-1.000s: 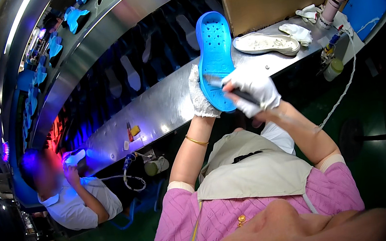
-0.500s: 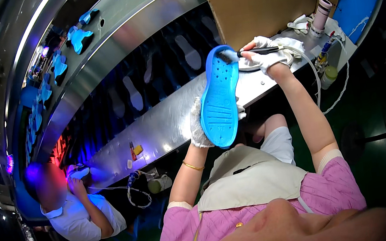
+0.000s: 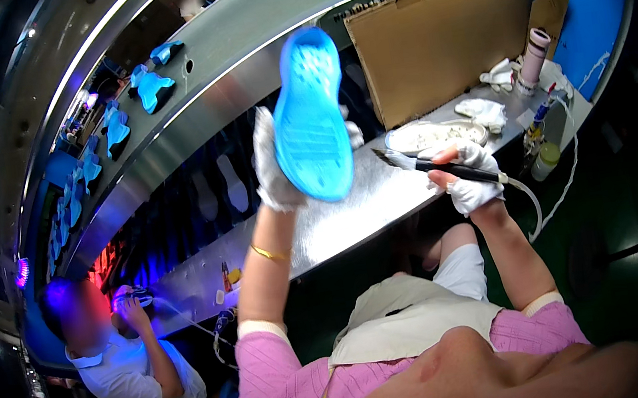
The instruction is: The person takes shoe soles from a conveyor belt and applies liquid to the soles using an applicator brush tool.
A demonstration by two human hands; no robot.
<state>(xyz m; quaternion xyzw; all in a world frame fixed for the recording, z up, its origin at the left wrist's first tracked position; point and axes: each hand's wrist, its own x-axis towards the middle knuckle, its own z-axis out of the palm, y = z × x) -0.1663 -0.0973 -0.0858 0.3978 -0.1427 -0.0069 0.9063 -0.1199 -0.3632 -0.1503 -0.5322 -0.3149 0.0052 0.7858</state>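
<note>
A blue shoe sole is held up in front of the conveyor in my gloved left hand, its hollow inner face toward me. My fingers wrap behind it, and fingertips show at its right edge. My gloved right hand grips a brush with a black handle and pale bristles with a dark tip. A white tube runs from the handle's rear end. The brush is apart from the sole, over the metal ledge. Just behind the bristles lies a pale oval dish with whitish bits in it.
Blue soles lie along the curved conveyor. A cardboard sheet leans behind the ledge. White cloths, a pink bottle and a small jar are at the right. A co-worker sits at the left.
My left hand has raised the sole up and left toward the conveyor. The brush has come off the sole's top end and moved down and slightly right. More soles show on the belt.
</note>
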